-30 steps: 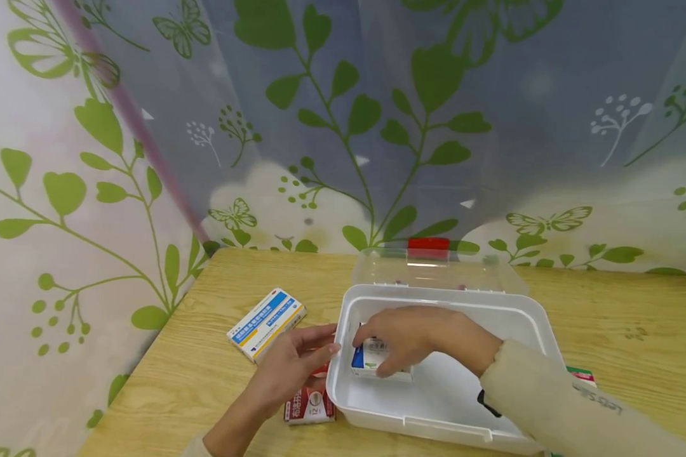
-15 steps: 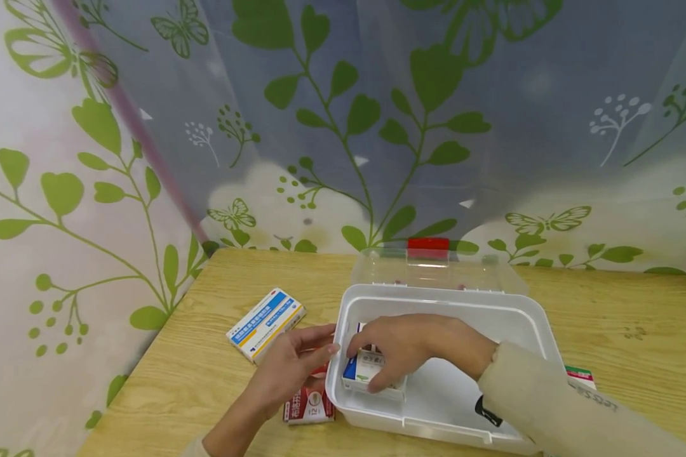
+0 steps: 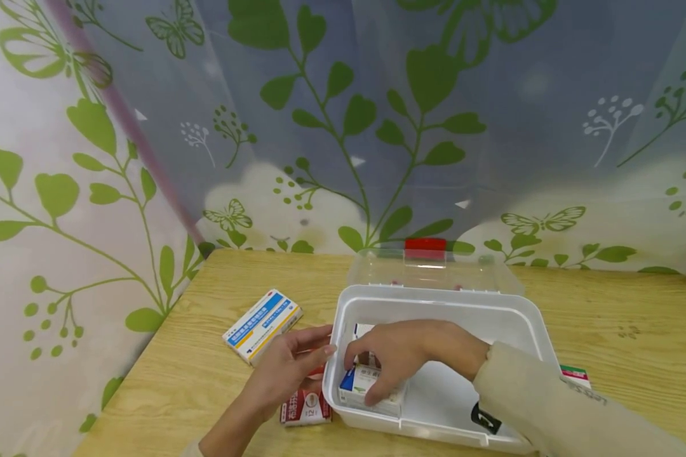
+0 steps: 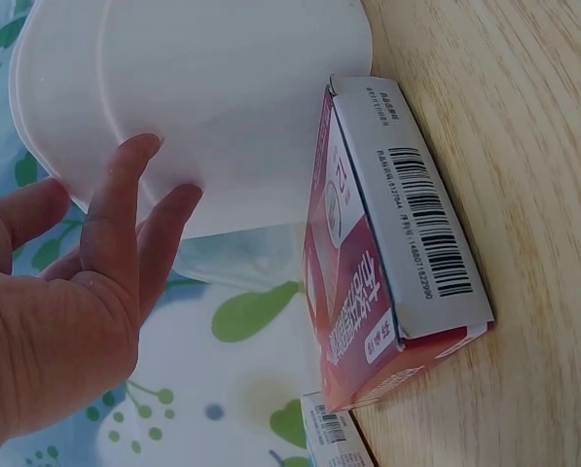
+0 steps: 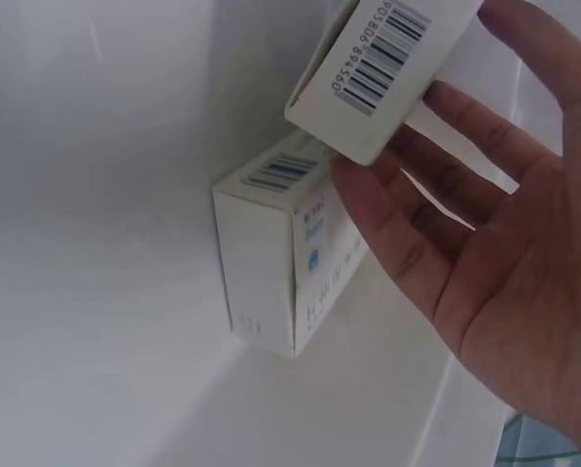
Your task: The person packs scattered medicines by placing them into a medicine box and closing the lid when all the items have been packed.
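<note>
My right hand (image 3: 380, 358) reaches into a white plastic container (image 3: 527, 320) and grips a white-and-blue medicine box (image 3: 353, 384) at its front left corner. A second white box (image 3: 363, 330) stands just behind it. In the right wrist view the fingers (image 5: 407, 224) lie against a barcode box (image 5: 387, 68) and a blue-printed box (image 5: 280, 263) on the container floor. My left hand (image 3: 290, 370) has straight fingers touching the container's left outer wall (image 4: 222, 97). A red medicine box (image 3: 304, 407) lies on the table under that hand and appears in the left wrist view (image 4: 387, 253).
The container's clear lid (image 3: 434, 274) with a red latch (image 3: 425, 245) stands open at the back. A blue, white and yellow box (image 3: 262, 325) lies left of the container. A green-and-red packet (image 3: 576, 374) peeks out behind my right sleeve. A leaf-patterned curtain hangs behind the wooden table (image 3: 623, 317).
My right hand has slid the white-and-blue box forward and left into the container's front left corner. The left hand has stayed at the container's left wall.
</note>
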Demonstrator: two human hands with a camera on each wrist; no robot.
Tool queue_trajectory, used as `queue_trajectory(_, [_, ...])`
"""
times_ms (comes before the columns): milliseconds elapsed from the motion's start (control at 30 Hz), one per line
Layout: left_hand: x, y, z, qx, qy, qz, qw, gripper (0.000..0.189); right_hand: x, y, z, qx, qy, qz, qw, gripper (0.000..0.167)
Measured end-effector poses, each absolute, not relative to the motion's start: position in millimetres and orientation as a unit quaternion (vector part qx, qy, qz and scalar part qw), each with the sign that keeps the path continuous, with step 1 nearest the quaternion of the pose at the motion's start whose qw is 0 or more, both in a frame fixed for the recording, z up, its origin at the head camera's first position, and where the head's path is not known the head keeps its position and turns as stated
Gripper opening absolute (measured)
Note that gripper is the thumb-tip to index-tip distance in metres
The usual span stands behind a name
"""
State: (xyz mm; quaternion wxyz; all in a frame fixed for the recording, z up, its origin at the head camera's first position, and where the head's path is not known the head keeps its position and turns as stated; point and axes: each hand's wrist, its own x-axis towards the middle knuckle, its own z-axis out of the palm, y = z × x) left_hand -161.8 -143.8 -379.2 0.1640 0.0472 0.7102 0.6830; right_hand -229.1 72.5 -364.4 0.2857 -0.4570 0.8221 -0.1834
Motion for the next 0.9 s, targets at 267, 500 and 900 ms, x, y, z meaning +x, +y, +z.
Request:
queue_trajectory(267, [-161, -145, -378, 0.050, 0.707, 0.686, 0.165, 0.049, -226, 66, -369, -0.464, 0.833, -0.147, 0.263, 0.042])
queue_trajectory(500, [-161, -145, -378, 0.048, 0.710, 0.683, 0.162, 0.049, -224, 63, -375, -0.490, 0.839, -0.097, 0.216, 0.040])
queue_trajectory(900, [-162, -145, -381, 0.052, 0.706, 0.688, 0.161, 0.049, -224, 56, -382, -0.495, 0.848, -0.036, 0.187, 0.040])
